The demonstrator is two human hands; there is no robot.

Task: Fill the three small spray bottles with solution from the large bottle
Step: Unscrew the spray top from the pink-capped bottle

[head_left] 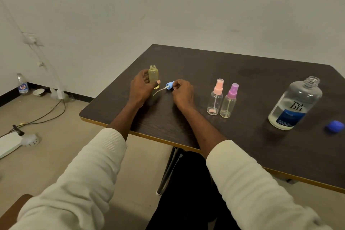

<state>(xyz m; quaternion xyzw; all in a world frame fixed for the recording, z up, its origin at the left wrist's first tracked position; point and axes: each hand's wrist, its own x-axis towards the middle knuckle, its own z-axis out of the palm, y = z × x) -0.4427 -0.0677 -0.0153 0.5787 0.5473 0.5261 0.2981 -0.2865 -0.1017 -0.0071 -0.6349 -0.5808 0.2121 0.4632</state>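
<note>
Yellowish small spray bottle, neck open, upright on the dark table at frame centre-left; left hand wraps it, thumb across the front. Right hand just beside it pinches the blue spray head in its fingertips, dip tube trailing toward the left hand. Right of centre: pink-capped spray bottle and purple-capped spray bottle, touching, capped. Far right: large renu solution bottle, uncapped, part full; its blue cap on the table near the right edge.
</note>
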